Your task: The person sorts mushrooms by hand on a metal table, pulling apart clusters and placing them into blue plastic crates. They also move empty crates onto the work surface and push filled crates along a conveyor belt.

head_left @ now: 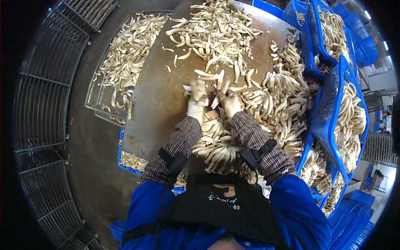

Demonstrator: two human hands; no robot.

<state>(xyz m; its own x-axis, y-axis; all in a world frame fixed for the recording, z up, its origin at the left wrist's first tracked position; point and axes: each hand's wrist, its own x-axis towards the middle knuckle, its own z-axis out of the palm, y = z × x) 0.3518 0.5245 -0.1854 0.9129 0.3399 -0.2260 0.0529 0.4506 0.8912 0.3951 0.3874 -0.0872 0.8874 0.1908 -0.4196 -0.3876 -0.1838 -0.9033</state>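
Note:
My left hand, in a pale glove, is over the middle of the metal table. Motion blurs its fingers, and I cannot make out whether it holds anything. Just right of it, my right hand, also gloved, is closed around a long pale mushroom. Loose mushrooms lie just beyond my fingertips. Under and between my wrists are clusters of mushrooms with their stems lying side by side. A large heap of clustered mushrooms spreads to the right of my right hand.
Separated mushrooms are piled at the table's far end. To the left is a mesh tray of mushrooms; a blue crate sits below the table edge. Blue crates filled with mushrooms line the right side. Metal racks stand far left.

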